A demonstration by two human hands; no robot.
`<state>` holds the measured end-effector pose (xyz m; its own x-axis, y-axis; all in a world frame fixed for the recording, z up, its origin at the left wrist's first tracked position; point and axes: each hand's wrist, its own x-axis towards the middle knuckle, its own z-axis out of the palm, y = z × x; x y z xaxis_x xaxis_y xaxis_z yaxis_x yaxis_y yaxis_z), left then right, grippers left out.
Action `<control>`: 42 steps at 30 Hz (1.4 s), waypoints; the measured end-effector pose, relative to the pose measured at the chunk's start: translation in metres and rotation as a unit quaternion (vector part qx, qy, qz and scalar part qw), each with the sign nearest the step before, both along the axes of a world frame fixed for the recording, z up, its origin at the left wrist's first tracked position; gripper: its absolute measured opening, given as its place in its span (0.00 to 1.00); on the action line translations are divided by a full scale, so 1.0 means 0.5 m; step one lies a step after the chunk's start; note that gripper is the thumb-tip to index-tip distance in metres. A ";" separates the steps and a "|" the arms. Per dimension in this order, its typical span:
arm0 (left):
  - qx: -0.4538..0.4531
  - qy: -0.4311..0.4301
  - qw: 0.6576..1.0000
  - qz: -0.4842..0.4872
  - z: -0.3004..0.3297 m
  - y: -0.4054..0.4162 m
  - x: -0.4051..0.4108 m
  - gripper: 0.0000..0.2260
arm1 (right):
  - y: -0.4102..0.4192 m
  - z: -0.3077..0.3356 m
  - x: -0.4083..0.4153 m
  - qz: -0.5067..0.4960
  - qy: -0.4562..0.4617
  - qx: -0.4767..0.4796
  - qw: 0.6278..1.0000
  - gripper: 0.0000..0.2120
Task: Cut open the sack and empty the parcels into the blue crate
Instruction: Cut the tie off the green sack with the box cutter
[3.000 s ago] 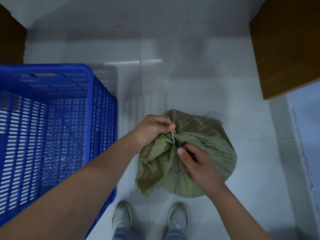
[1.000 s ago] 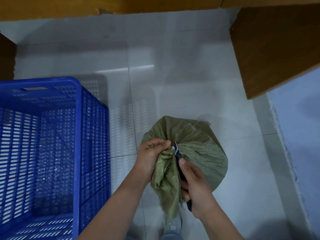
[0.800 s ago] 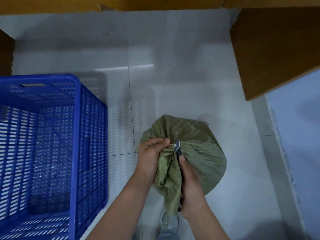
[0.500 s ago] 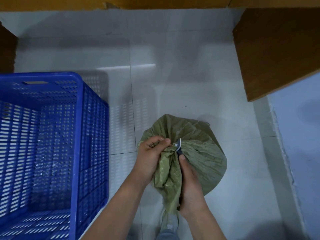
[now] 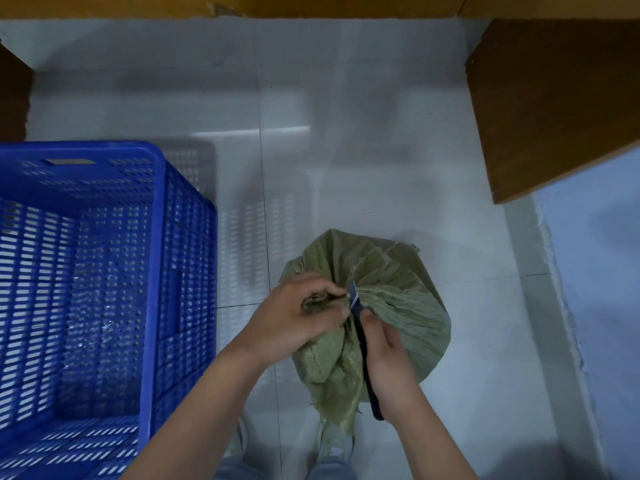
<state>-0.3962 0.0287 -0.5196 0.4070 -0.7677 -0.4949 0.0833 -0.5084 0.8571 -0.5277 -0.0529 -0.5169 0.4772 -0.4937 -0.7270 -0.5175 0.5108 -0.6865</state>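
A green woven sack (image 5: 398, 306) stands on the tiled floor in front of my feet, its neck gathered and tied. My left hand (image 5: 294, 323) grips the bunched neck just left of the tie. My right hand (image 5: 388, 362) holds a dark-handled utility knife (image 5: 362, 344), whose short blade tip rests against the tie at the neck. The blue perforated crate (image 5: 152, 271) stands to the left of the sack, apart from it, and looks empty inside. The parcels are hidden inside the sack.
A brown wooden cabinet (image 5: 554, 98) juts in at the upper right. Wooden furniture edges run along the top and the far left. A pale blue strip (image 5: 602, 289) borders the floor on the right. My shoes (image 5: 332, 441) show beneath the sack.
My left hand has shifted its grip closer around the neck. The knife stays at the tie, its blade tip pressed a little further in. The sack and crate have not moved.
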 end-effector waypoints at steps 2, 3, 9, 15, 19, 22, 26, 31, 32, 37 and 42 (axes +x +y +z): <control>0.010 -0.012 0.999 -0.046 -0.002 0.005 0.000 0.21 | -0.003 -0.003 0.001 0.008 -0.006 0.004 1.000 0.19; 0.010 -0.027 0.998 -0.059 -0.002 0.005 -0.002 0.23 | -0.003 -0.005 0.001 0.012 -0.007 0.003 1.000 0.20; -0.053 -0.028 0.998 -0.016 -0.024 0.008 -0.017 0.11 | -0.010 -0.015 0.005 0.085 -0.012 -0.022 0.996 0.18; -0.062 -0.004 0.998 -0.005 -0.046 0.002 -0.021 0.07 | -0.015 -0.019 -0.003 0.099 0.005 -0.064 0.993 0.19; -0.064 -0.049 0.997 -0.020 -0.051 -0.013 -0.024 0.08 | -0.028 -0.018 -0.018 0.123 0.014 -0.104 0.987 0.16; -0.071 -0.094 0.992 -0.039 -0.054 -0.013 -0.018 0.06 | -0.033 -0.008 -0.022 0.131 0.006 -0.109 0.985 0.20; -0.088 -0.103 0.991 -0.017 -0.051 -0.009 -0.016 0.05 | -0.033 -0.006 -0.025 0.149 0.004 -0.111 0.983 0.22; -0.087 -0.101 0.991 0.028 -0.057 -0.015 -0.038 0.06 | -0.027 -0.008 -0.015 0.110 0.014 -0.126 0.986 0.16; -0.085 -0.100 0.991 0.040 -0.058 -0.017 -0.043 0.07 | -0.027 -0.007 -0.016 0.105 0.015 -0.129 0.986 0.15; -0.054 -0.067 0.995 0.049 -0.054 -0.011 -0.072 0.08 | -0.045 0.004 -0.006 0.055 0.055 -0.105 0.991 0.18; 0.023 0.026 0.997 0.062 -0.046 0.060 -0.177 0.03 | -0.204 0.089 0.047 -0.087 -0.011 -0.145 0.986 0.21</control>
